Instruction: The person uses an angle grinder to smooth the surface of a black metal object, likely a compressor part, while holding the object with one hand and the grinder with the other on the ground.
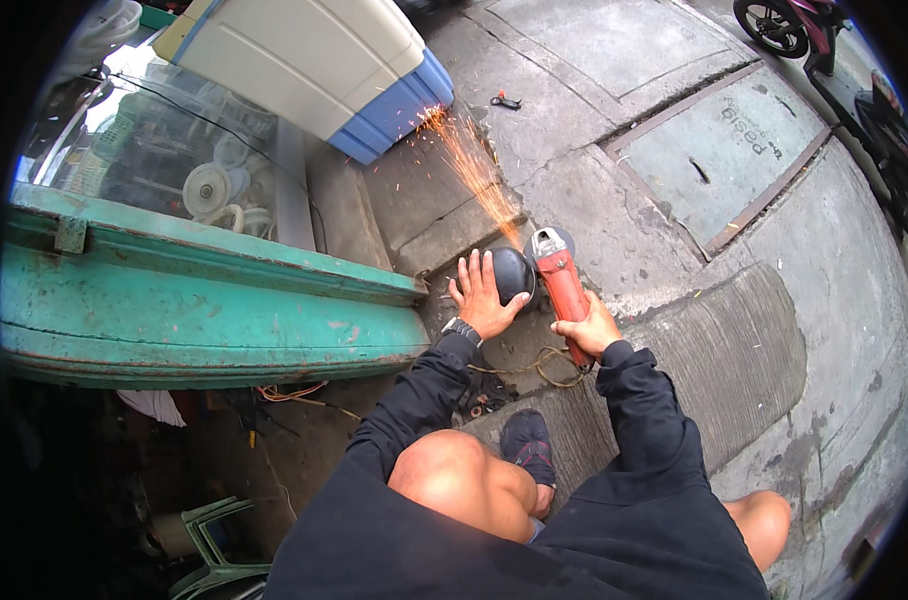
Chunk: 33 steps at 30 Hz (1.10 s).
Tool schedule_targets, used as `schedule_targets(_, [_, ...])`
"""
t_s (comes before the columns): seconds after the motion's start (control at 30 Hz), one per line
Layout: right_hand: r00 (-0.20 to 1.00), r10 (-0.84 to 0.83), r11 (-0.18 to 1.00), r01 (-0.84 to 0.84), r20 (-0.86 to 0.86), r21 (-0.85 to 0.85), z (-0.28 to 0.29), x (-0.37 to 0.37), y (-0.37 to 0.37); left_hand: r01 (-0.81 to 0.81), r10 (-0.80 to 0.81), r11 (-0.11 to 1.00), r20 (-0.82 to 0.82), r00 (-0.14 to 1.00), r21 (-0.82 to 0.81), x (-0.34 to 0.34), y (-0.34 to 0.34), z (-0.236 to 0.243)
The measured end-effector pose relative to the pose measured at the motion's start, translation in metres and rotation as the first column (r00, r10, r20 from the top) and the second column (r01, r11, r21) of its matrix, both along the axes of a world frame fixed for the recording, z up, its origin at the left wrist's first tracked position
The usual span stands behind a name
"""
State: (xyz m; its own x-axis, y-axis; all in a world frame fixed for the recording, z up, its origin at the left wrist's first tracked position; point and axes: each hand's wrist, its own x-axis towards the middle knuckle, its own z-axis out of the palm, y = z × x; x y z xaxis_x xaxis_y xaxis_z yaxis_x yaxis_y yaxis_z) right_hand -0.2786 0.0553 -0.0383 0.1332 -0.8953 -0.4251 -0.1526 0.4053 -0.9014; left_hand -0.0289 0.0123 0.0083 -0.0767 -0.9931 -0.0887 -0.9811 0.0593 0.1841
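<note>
My right hand (pixel 591 328) is wrapped round the red body of an angle grinder (pixel 562 285). The tool's grey head and disc (pixel 556 241) point away from me, and orange sparks (pixel 479 175) stream from there toward the far left. A black, smooth, rounded object (pixel 515 272) sits right beside the grinder's head. My left hand (pixel 487 300) grips this object from its left side, fingers spread and thumb across its near edge. Where the disc meets the work is largely hidden. The grinder's cord (pixel 544 368) trails back past my shoe (pixel 529 445).
Sparks reach a white and blue cooler box (pixel 304 60). A green counter ledge (pixel 204 300) with a glass case (pixel 189 150) stands at left. A small black and orange item (pixel 505 101) lies on the concrete. A metal floor plate (pixel 719 150) and motorbike (pixel 854 90) are at right.
</note>
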Motion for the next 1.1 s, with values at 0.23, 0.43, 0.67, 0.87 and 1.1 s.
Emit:
schedule_targets(0.23, [0.999,0.017,1.0,-0.017,-0.029,0.003,-0.016,-0.002,-0.006,-0.037,0.037,0.999,-0.016,0.999,-0.027,-0.008,-0.001,-0.002])
schedule_targets(0.43, [0.997,0.074,0.997,-0.074,-0.028,0.002,0.002,-0.001,-0.025,-0.018,0.018,0.997,-0.005,1.0,-0.076,-0.003,0.001,-0.005])
schedule_targets(0.67, [0.999,0.038,0.999,-0.038,0.011,-0.011,0.001,-0.001,-0.03,-0.009,0.008,0.996,-0.008,1.0,-0.093,-0.007,0.0,-0.006])
schedule_targets(0.87, [0.998,0.055,0.998,-0.055,0.021,0.008,0.014,-0.009,-0.016,-0.01,0.008,0.994,-0.014,1.0,-0.106,-0.003,0.001,-0.009])
schedule_targets(1.1, [0.998,0.058,0.998,-0.058,-0.025,-0.008,0.006,-0.006,-0.027,-0.009,0.009,0.996,-0.009,1.0,-0.093,-0.007,0.0,-0.006])
